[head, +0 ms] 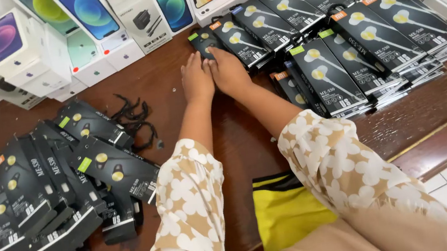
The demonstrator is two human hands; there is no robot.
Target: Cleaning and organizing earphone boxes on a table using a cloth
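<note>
— Earphone pack (204, 41), black with a green tab: where is it found?
— At the far middle of the brown table (172, 86), at the near end of a row of like packs (277, 12). Its lower part is covered by fingers.
— How are the hands seen?
— The left hand (197, 78) and right hand (228, 72) are laid flat, side by side, fingertips pressed on the pack; no closed grasp can be made out.
— What is cut off?
— A loose heap of packs (53, 188) is cropped at the left and bottom edges; white phone boxes (90, 28) at the top.
— Open room?
— Bare wood is left beside the wrists; black cable ties (133, 120) lie nearby.
</note>
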